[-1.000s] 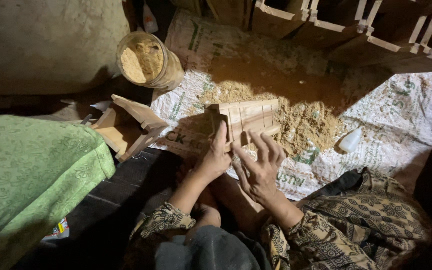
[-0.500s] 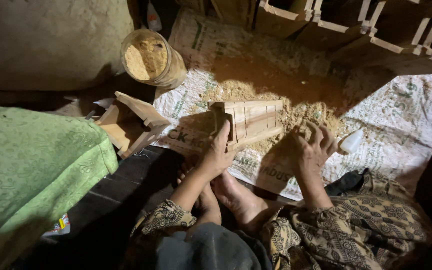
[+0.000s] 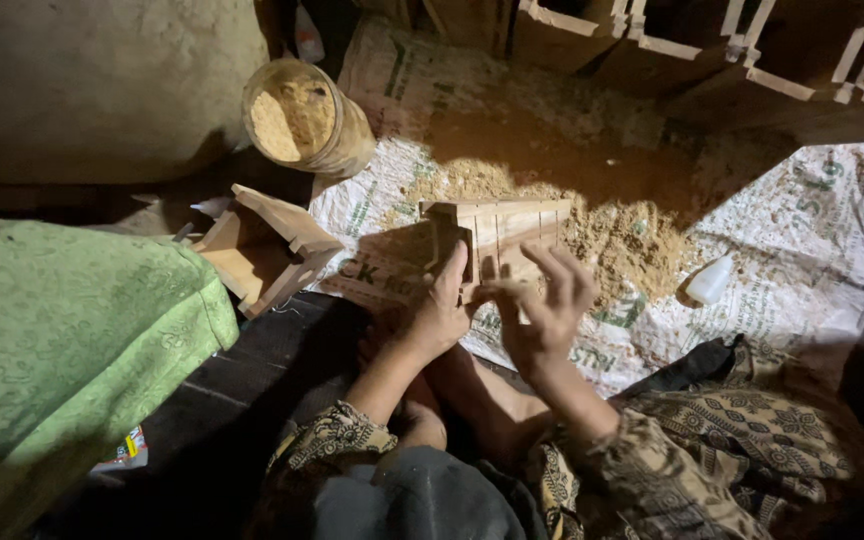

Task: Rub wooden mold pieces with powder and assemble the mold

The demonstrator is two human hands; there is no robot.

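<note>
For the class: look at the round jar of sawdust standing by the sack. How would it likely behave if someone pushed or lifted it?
The jar is round-sided, so once tipped it would probably roll. It has no lid and is full of loose sawdust, so a push would likely spill some onto the printed sack. Sawdust looks light, so it is probably easy to lift for its size.

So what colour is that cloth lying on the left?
Light green with a faint swirling pattern; the cloth shows best in the head view.
</note>
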